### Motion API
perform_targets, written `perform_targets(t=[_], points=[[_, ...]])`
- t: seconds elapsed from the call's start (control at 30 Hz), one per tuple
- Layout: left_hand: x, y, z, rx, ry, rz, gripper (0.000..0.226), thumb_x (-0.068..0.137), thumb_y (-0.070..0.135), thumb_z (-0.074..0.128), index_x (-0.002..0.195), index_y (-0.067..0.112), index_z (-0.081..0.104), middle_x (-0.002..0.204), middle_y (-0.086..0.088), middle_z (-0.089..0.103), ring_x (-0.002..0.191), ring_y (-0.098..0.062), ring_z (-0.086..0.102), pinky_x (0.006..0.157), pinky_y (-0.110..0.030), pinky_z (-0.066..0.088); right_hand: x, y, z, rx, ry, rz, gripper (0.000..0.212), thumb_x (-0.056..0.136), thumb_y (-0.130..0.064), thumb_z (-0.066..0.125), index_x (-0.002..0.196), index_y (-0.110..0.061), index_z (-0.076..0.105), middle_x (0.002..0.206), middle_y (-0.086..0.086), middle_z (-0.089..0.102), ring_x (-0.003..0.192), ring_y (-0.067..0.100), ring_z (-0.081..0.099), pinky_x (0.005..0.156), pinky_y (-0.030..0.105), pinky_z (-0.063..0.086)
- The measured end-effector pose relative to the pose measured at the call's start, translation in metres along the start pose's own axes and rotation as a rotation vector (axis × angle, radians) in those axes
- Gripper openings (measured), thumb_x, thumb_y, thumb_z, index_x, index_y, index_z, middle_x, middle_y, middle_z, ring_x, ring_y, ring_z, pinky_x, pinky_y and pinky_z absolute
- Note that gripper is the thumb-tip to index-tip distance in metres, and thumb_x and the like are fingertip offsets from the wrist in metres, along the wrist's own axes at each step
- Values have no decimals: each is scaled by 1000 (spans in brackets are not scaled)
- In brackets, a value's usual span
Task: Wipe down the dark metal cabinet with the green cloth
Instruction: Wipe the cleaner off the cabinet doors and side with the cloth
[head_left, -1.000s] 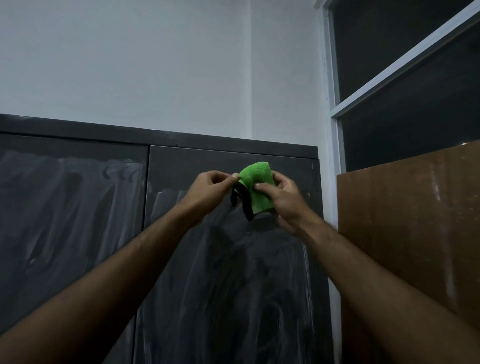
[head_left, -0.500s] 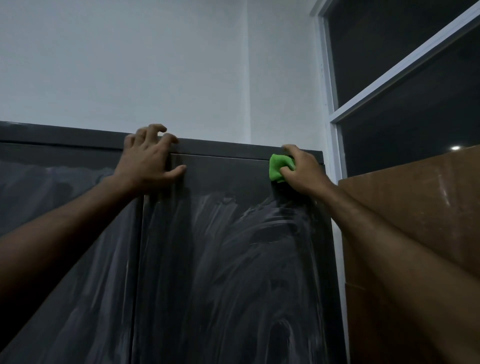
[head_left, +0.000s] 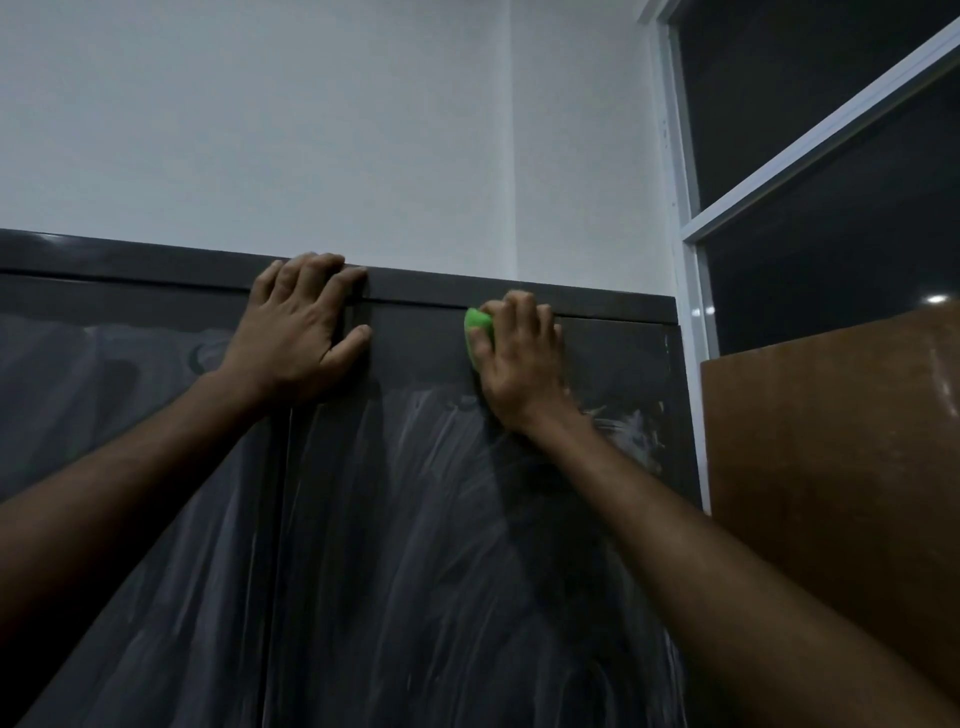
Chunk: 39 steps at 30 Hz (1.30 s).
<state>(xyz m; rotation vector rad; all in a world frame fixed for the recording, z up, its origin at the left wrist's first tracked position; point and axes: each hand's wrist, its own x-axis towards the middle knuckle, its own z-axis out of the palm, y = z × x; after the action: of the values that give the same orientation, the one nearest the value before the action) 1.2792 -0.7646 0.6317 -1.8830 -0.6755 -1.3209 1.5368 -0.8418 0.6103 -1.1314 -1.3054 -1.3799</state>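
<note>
One dark metal cabinet (head_left: 415, 545) fills the lower part of the head view, and it shows two doors: a left door (head_left: 130, 467) and a right door (head_left: 467, 519), meeting at a vertical seam below the left hand. Both doors carry pale, streaky smears, while a band along the top of the right door looks darker and free of streaks. Two bare hands are up at the cabinet's top edge. The left hand (head_left: 301, 332) lies flat with its fingers spread and nearly straight; the fingertips (head_left: 311, 262) hook over the top rim and the thumb points right across the seam, and it holds nothing. The right hand (head_left: 519, 358) presses the one green cloth (head_left: 478, 332) against the upper part of the right door, just under the top rim, its fingers curled over the bunched cloth so that only the cloth's left edge shows. Behind the cabinet stands a white wall (head_left: 337, 130). To the right are one window (head_left: 831, 182) with a white frame and dark panes, and one brown board (head_left: 841, 467) beside the cabinet.
</note>
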Motion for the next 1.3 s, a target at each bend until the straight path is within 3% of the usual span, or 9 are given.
perform_targets(t=[0.07, 0.23, 0.37, 0.5, 0.67, 0.87, 1.07, 1.23, 1.3], points=[[1, -2, 0, -3, 5, 7, 77, 89, 61, 33, 151, 17, 45, 152, -14, 43, 145, -34, 35, 120, -49, 19, -14, 24, -8, -19, -32, -23, 40, 100, -45, 35, 114, -14, 56, 118, 12, 51, 99, 30, 44, 82, 43, 37], [1, -3, 6, 16, 11, 0, 82, 87, 63, 32, 153, 16, 43, 154, -14, 40, 147, -36, 32, 122, -50, 16, 34, 59, -17, -41, 59, 278, 32, 104, -34, 44, 116, -8, 56, 121, 18, 50, 105, 35, 45, 88, 51, 42], [0, -5, 9, 20, 19, -2, 81, 87, 62, 32, 155, 17, 41, 156, -13, 39, 149, -35, 31, 123, -49, 15, 35, -10, 10, 20, 56, 97, 32, 100, -41, 48, 111, -13, 59, 115, 14, 54, 100, 35, 48, 82, 45, 38], [1, -9, 7, 8, 5, 15, 80, 88, 62, 32, 155, 18, 41, 157, -13, 40, 149, -35, 31, 123, -50, 16, -15, 19, -4, -11, -6, -19, 39, 96, -45, 42, 111, -13, 58, 114, 14, 54, 98, 34, 49, 81, 45, 41], [-1, -4, 9, -1, -16, -9, 86, 87, 63, 29, 159, 16, 37, 162, -15, 34, 153, -36, 25, 126, -49, 10, 26, 54, -15, -10, 45, 293, 39, 101, -42, 40, 114, -8, 56, 118, 18, 51, 105, 35, 46, 88, 50, 43], [-4, 4, 10, -13, 24, -17, 84, 88, 58, 31, 157, 11, 40, 161, -18, 35, 152, -38, 26, 127, -52, 11, -16, 32, -6, 3, -56, -23, 40, 97, -47, 40, 113, -13, 54, 114, 13, 51, 97, 31, 45, 78, 41, 37], [-8, 12, 6, 9, 9, -2, 86, 87, 56, 30, 156, 5, 41, 158, -19, 38, 149, -38, 32, 125, -53, 20, 6, 104, -32, -60, 28, 445, 39, 102, -41, 38, 118, -8, 51, 124, 18, 46, 113, 36, 43, 93, 50, 40], [-9, 7, 0, 17, -31, 8, 84, 88, 54, 30, 158, 8, 39, 161, -14, 36, 150, -33, 30, 125, -50, 20, 4, 10, 1, -12, -22, 133, 39, 99, -47, 37, 112, -15, 55, 116, 13, 52, 102, 32, 46, 84, 46, 38], [-10, 5, -3, 9, -45, 21, 83, 89, 53, 29, 158, 8, 39, 161, -14, 36, 151, -32, 29, 125, -49, 20, -27, 14, -6, -34, -74, 13, 42, 97, -48, 37, 111, -14, 57, 113, 13, 53, 98, 31, 46, 81, 44, 37]])
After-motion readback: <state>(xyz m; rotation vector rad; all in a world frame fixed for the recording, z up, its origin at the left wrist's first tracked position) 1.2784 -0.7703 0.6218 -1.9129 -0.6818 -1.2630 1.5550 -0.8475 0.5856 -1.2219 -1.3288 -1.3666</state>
